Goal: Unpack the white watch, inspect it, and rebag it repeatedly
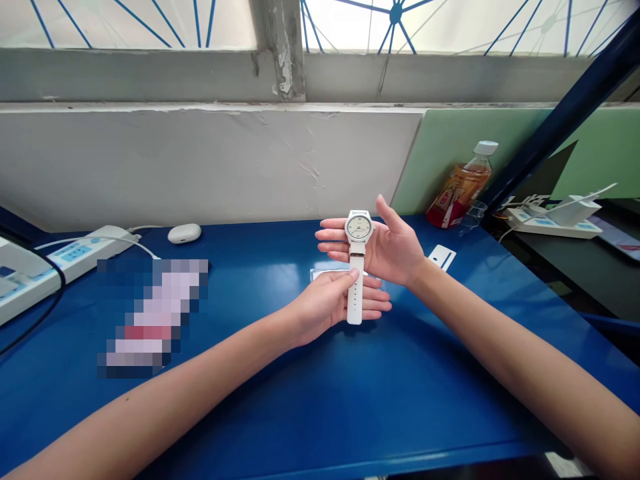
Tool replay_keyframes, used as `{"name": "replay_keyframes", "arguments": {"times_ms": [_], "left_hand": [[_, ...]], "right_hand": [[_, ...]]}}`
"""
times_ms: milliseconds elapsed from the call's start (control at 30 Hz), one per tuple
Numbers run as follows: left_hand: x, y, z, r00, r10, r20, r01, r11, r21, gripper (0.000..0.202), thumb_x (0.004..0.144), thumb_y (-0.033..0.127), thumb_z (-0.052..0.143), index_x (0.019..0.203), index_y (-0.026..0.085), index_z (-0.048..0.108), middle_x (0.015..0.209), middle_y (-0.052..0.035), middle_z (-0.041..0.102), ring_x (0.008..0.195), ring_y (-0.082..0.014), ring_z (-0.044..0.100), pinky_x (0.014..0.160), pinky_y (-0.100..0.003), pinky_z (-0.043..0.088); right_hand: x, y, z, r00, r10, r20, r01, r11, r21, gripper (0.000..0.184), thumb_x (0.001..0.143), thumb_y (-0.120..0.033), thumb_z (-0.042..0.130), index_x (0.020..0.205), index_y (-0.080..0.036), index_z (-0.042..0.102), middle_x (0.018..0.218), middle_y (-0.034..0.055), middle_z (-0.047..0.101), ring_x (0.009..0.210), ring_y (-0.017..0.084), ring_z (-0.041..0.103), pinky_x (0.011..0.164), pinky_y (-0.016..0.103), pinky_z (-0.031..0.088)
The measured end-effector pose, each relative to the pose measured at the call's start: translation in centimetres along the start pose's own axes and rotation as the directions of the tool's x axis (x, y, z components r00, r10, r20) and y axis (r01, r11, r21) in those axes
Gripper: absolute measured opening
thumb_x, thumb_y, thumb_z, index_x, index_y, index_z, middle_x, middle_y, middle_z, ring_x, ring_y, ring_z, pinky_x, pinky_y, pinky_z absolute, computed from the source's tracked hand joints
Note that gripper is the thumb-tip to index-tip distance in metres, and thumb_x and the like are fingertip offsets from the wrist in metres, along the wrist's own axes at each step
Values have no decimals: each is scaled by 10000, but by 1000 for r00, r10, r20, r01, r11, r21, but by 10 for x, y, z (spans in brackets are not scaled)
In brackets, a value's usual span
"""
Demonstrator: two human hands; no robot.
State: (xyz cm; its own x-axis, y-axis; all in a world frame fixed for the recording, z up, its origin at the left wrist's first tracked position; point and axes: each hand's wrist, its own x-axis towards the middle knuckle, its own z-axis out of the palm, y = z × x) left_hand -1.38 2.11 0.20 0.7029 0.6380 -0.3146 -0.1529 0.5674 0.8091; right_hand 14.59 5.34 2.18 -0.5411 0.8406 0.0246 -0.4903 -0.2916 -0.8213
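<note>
A white wristwatch (359, 228) with a round dial is held over the desk, its long strap hanging straight down toward me. My left hand (320, 300) grips the strap, thumb on top and fingers stretched out behind it. Palm up, my right hand (395, 247) lies with its fingers flat and spread behind the watch case; I cannot tell whether they bear any of its weight. The other strap part is mostly hidden behind the case. Partly covered by my hands, a flat clear-and-white item (315, 274) lies on the desk.
On the blue desk (280, 413) at left are a power strip (75, 252), a white earbud case (185, 233) and a pixelated object (160, 307). A drink bottle (463, 187) leans at the back right near a white card (442, 257). Another power strip (555, 223) stands beyond a slanting blue post (555, 120).
</note>
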Motion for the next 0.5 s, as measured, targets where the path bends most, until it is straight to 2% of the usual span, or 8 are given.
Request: {"name": "replay_keyframes", "arguments": {"times_ms": [500], "left_hand": [[1,-3,-5,998,8,63,-7,1000,-16,369,950,403,620,994,43,690,1086,-237,717,996,-320,716,967,-487,501]], "right_hand": [[-1,-1,1,1000,14,-6,-14,999,-43,826,965,-662,127,1171,-69,664,1222,187,706,1128,256,673,1053,389,466]]}}
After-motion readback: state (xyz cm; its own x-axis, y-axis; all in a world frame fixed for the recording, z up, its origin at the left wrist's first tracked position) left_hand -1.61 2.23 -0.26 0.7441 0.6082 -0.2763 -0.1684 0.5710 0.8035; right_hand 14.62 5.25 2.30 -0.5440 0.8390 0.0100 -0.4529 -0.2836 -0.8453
